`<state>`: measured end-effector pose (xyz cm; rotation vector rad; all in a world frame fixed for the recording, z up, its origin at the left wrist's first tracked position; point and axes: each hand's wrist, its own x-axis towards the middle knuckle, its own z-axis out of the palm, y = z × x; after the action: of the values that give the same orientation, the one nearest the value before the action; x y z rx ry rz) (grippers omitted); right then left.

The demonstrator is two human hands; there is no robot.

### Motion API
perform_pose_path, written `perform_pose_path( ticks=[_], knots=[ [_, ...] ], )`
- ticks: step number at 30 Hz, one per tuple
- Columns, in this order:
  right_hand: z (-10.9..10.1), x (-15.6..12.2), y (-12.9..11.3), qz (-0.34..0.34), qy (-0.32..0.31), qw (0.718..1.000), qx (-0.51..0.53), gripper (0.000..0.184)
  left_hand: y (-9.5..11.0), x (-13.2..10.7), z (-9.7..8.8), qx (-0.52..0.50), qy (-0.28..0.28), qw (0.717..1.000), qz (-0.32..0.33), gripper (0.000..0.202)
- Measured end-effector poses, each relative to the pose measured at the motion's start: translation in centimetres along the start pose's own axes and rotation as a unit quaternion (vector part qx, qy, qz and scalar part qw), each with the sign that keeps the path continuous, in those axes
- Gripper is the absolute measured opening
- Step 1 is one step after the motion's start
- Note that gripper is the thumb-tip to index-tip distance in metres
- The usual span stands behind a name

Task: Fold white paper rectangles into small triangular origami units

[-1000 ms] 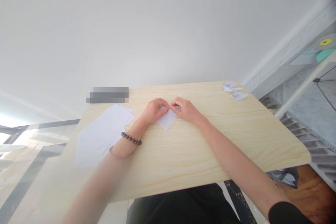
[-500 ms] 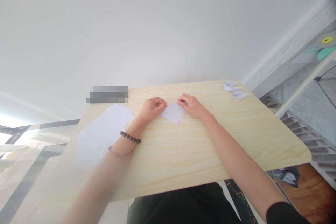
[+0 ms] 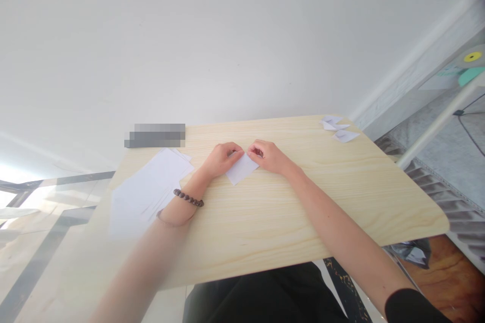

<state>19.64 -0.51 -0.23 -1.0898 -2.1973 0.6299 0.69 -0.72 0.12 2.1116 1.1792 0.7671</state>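
small sheet, pale table beside wall

On the desk, sheets are laid left of a paper piece. Folded papers are set at the far right corner.

The left hand and the right hand are near each other, fingertips almost meeting. In each, the thumb presses toward the curled fingers, making a pinch. The left arm and the right arm both reach forward and inward, palms turned mostly down.
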Motion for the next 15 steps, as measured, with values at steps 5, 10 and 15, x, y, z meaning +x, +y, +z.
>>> perform_pose_path(
  ticks=[5, 10, 15],
  knots=[
    [-0.7, 0.1, 0.3, 0.009, -0.028, 1.000, 0.003, 0.016, -0.4, 0.1, -0.2, 0.005, 0.013, 1.000, -0.001, 0.029],
    [-1.6, -0.1, 0.3, 0.036, -0.046, 0.998, 0.010, 0.017, -0.5, 0.2, -0.6, 0.009, 0.018, 1.000, -0.021, 0.029],
    [-2.2, -0.2, 0.7, 0.069, -0.062, 0.995, 0.026, 0.016, -0.3, 0.2, -0.7, 0.002, 0.024, 0.999, -0.043, 0.030]
  ],
)
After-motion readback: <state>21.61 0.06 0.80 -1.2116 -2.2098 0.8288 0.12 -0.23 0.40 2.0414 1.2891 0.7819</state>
